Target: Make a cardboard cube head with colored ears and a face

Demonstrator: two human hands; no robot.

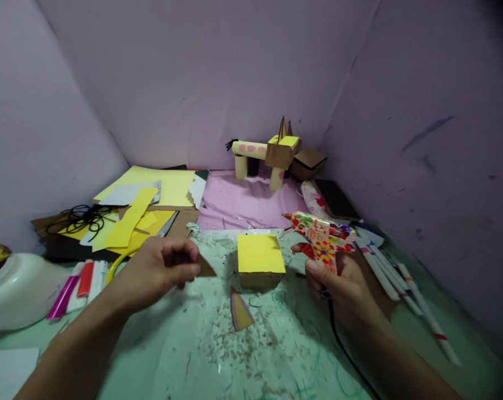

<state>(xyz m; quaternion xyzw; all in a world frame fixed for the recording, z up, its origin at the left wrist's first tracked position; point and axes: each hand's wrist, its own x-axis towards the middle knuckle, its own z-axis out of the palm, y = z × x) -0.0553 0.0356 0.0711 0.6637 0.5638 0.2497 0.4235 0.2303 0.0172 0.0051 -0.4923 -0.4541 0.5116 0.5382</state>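
Between the thumb and fingers of my left hand (168, 266) is a small cardboard triangle (205, 268), its tip pointing right. My right hand (343, 283) grips a flower-patterned glue gun (323, 236) by its handle; the nozzle points left and a black cord hangs below. A cardboard box with a yellow top (260, 255) sits on the table between the two hands, touched by neither. In front of it lies a second cardboard triangle (240, 312) with purple edges.
At the back stands a cardboard animal figure (272, 153) on tube legs. Yellow paper pieces (134, 219), black cord (82, 218) and scissors (124, 256) lie left, near markers (84, 280) and a white bowl (24, 289). White pens (428, 311) and a dark phone-like slab (337, 199) are right.
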